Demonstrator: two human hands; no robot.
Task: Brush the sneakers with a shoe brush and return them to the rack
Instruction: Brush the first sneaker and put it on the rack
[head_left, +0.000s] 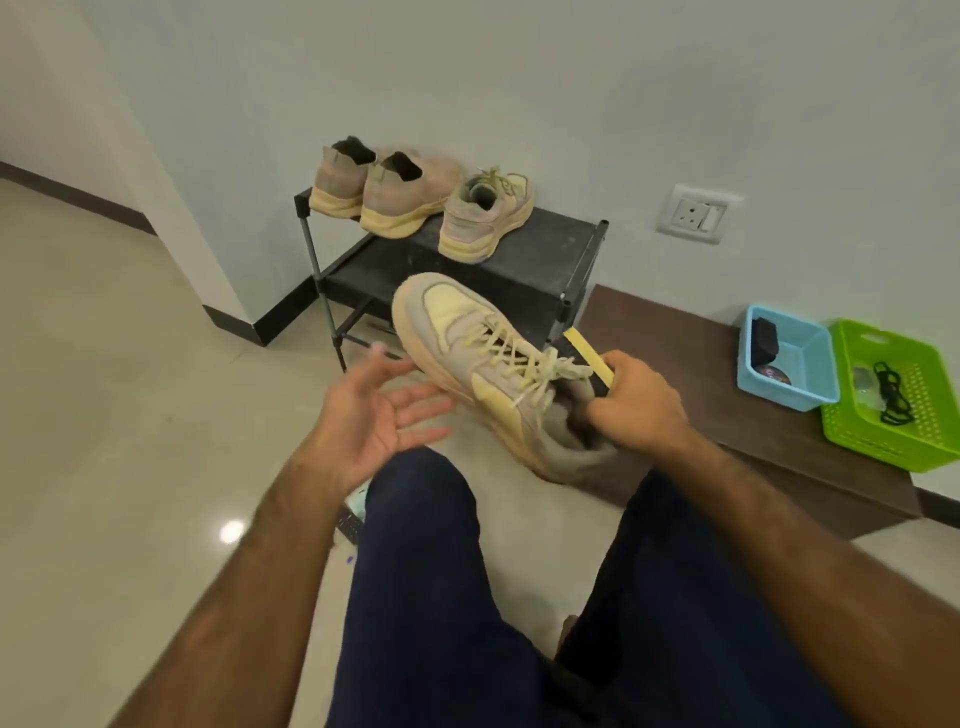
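- Right hand (639, 405): fingers clenched on the heel collar of the sneaker (467, 353), held in the air in front of the rack (524, 270).
- Brush (584, 353) stuck out above the same hand; grip on it hidden.
- Left hand (374, 415): fingers released, palm up, by the toe; blurred, contact not determinable.
- Three sneakers (395, 197) on the rack top, heels at its front edge, well apart from its right edge.
- Blue basket (789, 358) and green basket (893, 395) touched at the surface's (675, 364) right end; contents unclear.

pale wall (519, 78), glossy beige floor (104, 364), wall socket (696, 213)
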